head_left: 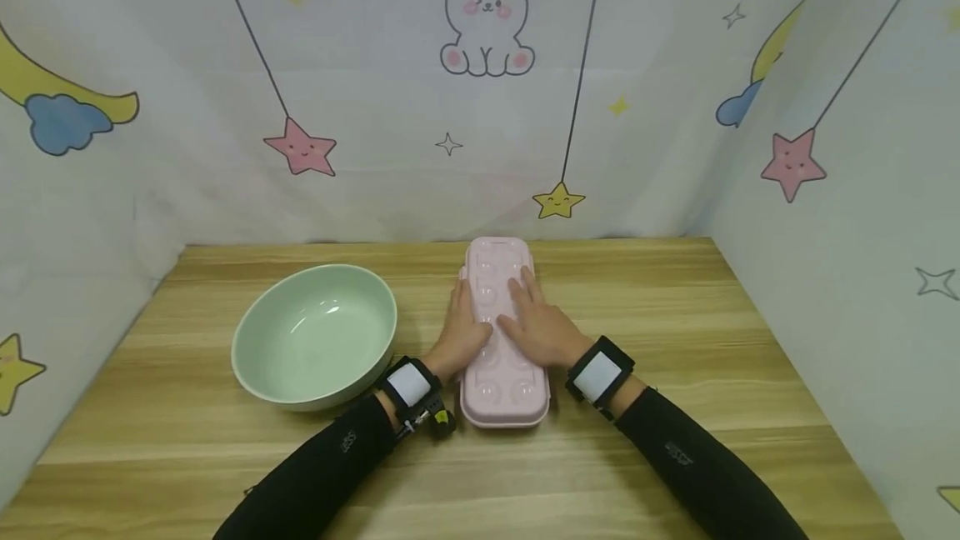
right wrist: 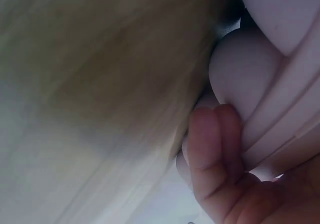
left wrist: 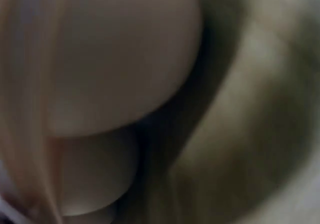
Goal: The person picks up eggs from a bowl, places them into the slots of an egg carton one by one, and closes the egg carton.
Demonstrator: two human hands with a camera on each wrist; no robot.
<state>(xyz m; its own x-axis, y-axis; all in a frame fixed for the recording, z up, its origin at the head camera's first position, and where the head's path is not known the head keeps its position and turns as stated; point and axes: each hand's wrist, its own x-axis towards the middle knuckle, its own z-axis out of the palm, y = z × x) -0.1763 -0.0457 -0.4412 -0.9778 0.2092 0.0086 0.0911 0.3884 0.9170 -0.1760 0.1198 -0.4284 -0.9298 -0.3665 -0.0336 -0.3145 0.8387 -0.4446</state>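
A long pink lidded egg box, with two rows of round bumps on its lid, lies lengthwise on the table. My left hand holds its left side, thumb on the lid and fingers along the edge. From the right, my right hand grips the other side, with thumb and some fingers spread over the lid. In the right wrist view, curled fingers touch the side below the rim, beside the rounded cups. The left wrist view is blurred and shows rounded cups close up.
A pale green bowl stands on the wood-grain table, left of the box and close to my left wrist. Behind the table hangs a white cloth printed with stars and a rabbit; it also covers both sides.
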